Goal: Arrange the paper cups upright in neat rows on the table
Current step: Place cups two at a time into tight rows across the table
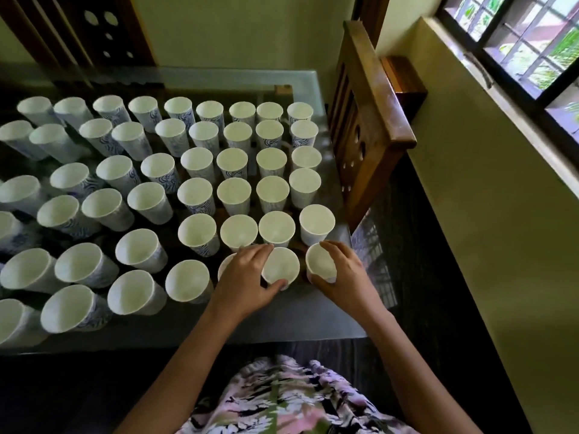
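A great many white paper cups with a blue swirl print (196, 162) are seen standing upright, mouths open to the camera, across a glass-topped table with a dark wooden frame (282, 321). On the right the cups are set in fairly straight rows; towards the left the spacing is looser and the lines less even.

In the nearest row, close to the table's right corner, two cups are held. The nearer-left cup (279, 267) is clamped by the left hand (246, 285) — fingers curled over its far rim, thumb pressed against its near rim. A further cup (225, 264) is partly hidden beneath that hand. The corner cup (320, 261), just beside the first but apart from it, is gripped by the right hand (346, 277), fingers wrapped round its far side and thumb at its near edge. Both cups are upright; whether their bases rest on the glass cannot be told.

A brown wooden chair (372, 126) is pushed against the table's right edge, and a barred window (529, 45) is seen beyond it. A floral-patterned garment (282, 399) — pink, green and black — fills the bottom of the view.
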`<control>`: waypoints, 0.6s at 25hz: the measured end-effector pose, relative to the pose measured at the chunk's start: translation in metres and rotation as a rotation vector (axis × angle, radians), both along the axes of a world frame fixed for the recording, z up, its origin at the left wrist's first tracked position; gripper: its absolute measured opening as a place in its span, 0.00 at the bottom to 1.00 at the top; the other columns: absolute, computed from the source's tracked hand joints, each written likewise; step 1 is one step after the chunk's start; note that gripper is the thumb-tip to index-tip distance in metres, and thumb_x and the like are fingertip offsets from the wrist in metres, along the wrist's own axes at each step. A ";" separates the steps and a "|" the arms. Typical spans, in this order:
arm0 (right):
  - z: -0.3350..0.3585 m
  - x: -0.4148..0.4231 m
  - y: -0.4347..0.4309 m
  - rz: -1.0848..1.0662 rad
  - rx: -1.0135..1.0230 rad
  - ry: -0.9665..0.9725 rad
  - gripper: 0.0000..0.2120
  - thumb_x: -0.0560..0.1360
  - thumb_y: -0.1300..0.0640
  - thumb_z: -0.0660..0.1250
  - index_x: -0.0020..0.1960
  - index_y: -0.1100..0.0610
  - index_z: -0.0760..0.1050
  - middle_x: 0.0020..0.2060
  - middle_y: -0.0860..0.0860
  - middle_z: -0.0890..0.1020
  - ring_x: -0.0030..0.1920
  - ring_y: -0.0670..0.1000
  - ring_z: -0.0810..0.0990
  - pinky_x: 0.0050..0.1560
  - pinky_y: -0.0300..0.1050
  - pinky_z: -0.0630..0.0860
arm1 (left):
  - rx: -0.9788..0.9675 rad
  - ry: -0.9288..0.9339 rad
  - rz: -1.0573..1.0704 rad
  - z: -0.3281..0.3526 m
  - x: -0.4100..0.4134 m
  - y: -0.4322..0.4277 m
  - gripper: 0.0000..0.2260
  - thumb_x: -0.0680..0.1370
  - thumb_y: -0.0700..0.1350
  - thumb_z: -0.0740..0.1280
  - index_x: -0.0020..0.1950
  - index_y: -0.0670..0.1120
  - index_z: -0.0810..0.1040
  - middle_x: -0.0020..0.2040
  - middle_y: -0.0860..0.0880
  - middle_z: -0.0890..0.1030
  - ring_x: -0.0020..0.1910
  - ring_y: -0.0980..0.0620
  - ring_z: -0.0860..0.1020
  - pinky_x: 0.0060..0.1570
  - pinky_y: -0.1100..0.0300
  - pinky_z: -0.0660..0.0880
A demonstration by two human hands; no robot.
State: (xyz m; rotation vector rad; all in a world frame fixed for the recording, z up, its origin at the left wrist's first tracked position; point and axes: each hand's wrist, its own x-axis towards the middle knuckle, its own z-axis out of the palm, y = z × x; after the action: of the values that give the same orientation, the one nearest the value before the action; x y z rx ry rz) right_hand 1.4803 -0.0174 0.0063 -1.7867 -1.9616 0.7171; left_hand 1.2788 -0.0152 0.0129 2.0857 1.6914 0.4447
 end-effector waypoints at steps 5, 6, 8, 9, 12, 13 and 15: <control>0.001 0.015 0.010 0.030 -0.017 -0.009 0.35 0.67 0.48 0.74 0.69 0.55 0.65 0.68 0.52 0.67 0.66 0.53 0.67 0.65 0.47 0.68 | -0.033 -0.011 0.059 -0.002 0.013 0.002 0.32 0.66 0.55 0.74 0.65 0.40 0.72 0.62 0.42 0.76 0.62 0.42 0.72 0.63 0.51 0.68; 0.003 0.017 0.013 0.050 -0.019 -0.018 0.36 0.67 0.48 0.75 0.70 0.55 0.65 0.68 0.52 0.67 0.66 0.53 0.67 0.65 0.47 0.67 | -0.040 -0.013 0.068 -0.002 0.016 0.003 0.33 0.66 0.55 0.74 0.66 0.41 0.72 0.63 0.42 0.75 0.63 0.42 0.72 0.63 0.51 0.67; 0.004 0.021 0.017 0.092 -0.026 -0.041 0.37 0.67 0.46 0.75 0.70 0.55 0.64 0.69 0.52 0.67 0.67 0.53 0.65 0.66 0.48 0.66 | -0.059 -0.010 0.082 -0.002 0.022 0.003 0.33 0.67 0.53 0.74 0.67 0.41 0.70 0.65 0.43 0.73 0.65 0.43 0.70 0.65 0.52 0.65; 0.004 0.023 0.018 0.108 -0.034 -0.050 0.37 0.67 0.46 0.74 0.71 0.55 0.63 0.69 0.52 0.67 0.67 0.53 0.65 0.66 0.48 0.66 | -0.066 -0.006 0.087 -0.003 0.024 0.003 0.33 0.67 0.53 0.74 0.68 0.42 0.69 0.66 0.43 0.73 0.66 0.44 0.69 0.66 0.53 0.63; 0.000 0.025 0.018 0.140 -0.055 -0.053 0.38 0.67 0.46 0.74 0.71 0.55 0.63 0.68 0.52 0.68 0.67 0.53 0.66 0.65 0.48 0.68 | -0.089 -0.009 0.100 -0.007 0.027 0.002 0.34 0.68 0.52 0.74 0.69 0.42 0.68 0.68 0.44 0.71 0.67 0.44 0.68 0.69 0.54 0.60; 0.000 0.025 0.017 0.147 -0.058 -0.048 0.38 0.67 0.46 0.74 0.71 0.55 0.63 0.68 0.52 0.68 0.66 0.53 0.68 0.64 0.48 0.69 | -0.097 -0.013 0.100 -0.008 0.027 0.003 0.34 0.68 0.52 0.74 0.69 0.42 0.68 0.68 0.44 0.71 0.68 0.44 0.68 0.69 0.53 0.59; -0.002 0.028 0.015 0.160 -0.055 -0.040 0.37 0.67 0.47 0.75 0.70 0.56 0.64 0.67 0.51 0.69 0.64 0.53 0.70 0.63 0.48 0.70 | -0.109 -0.012 0.094 -0.009 0.028 0.003 0.34 0.68 0.52 0.74 0.70 0.43 0.67 0.68 0.45 0.71 0.68 0.45 0.68 0.68 0.53 0.61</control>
State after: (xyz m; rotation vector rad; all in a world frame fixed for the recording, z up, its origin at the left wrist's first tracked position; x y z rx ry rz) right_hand 1.5087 -0.0022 0.0044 -1.7009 -2.1495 0.7991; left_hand 1.3069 -0.0123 0.0043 1.9290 1.7710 0.3836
